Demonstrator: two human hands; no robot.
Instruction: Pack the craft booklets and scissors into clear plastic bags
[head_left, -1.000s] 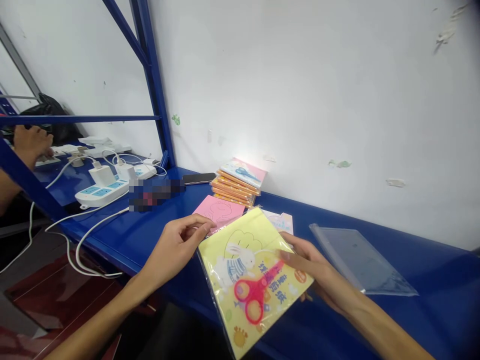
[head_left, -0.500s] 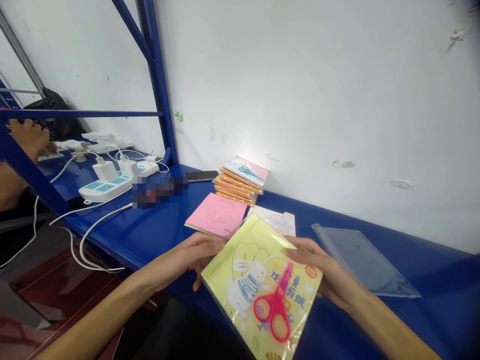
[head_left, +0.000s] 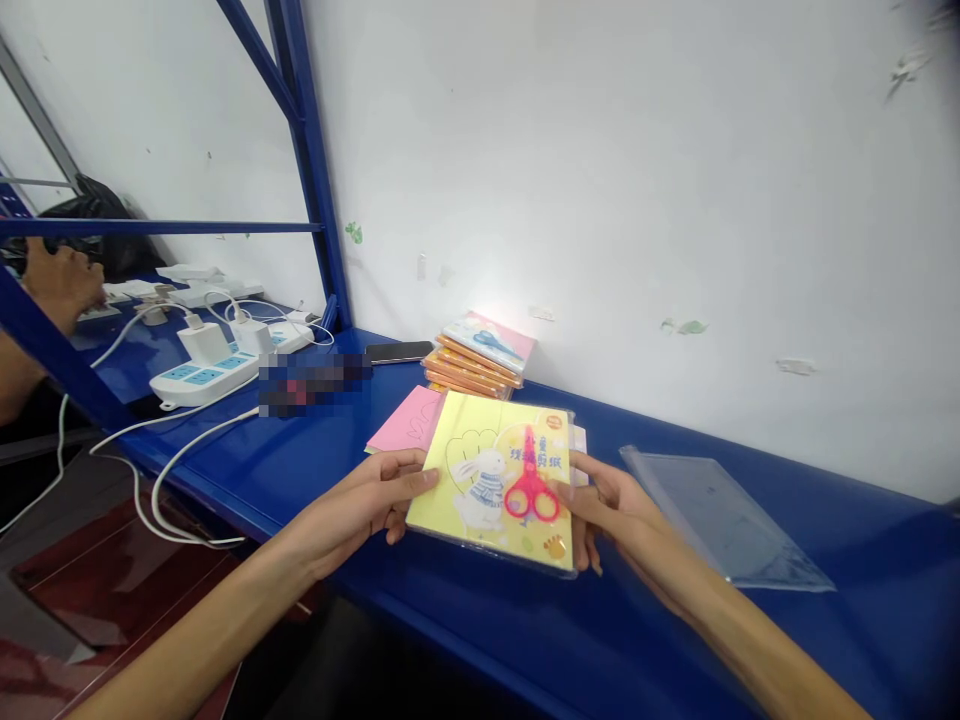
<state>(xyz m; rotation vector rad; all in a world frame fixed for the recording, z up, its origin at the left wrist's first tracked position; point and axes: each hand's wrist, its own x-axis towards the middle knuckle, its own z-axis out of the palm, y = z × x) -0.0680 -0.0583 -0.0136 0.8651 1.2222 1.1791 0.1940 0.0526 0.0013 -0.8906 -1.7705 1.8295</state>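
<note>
Between both hands is a yellow paper-cutting pack (head_left: 465, 520) in a clear sleeve, with a white rabbit printed on it. Pink scissors (head_left: 531, 490) lie on its face, toward the right side. My left hand (head_left: 390, 495) grips the left edge, thumb on top. At the right edge, my right hand (head_left: 600, 505) holds the pack with its thumb near the scissors. Behind the pack, a pink sheet (head_left: 401, 420) with a line drawing is partly covered. A white card (head_left: 580, 455) is mostly hidden behind the pack.
Farther back stands a stack of similar packs (head_left: 476, 365) beside a dark phone (head_left: 409, 352). A clear plastic sleeve (head_left: 720, 515) lies at the right. On the left are a power strip (head_left: 217, 370), white cables and a blue frame post (head_left: 319, 170). Another person's hand (head_left: 64, 280) is at far left.
The pack has turned from a diagonal tilt to nearly square and moved away from me, toward the table. It now covers more of the pink sheet and white card. Both hands still hold it.
</note>
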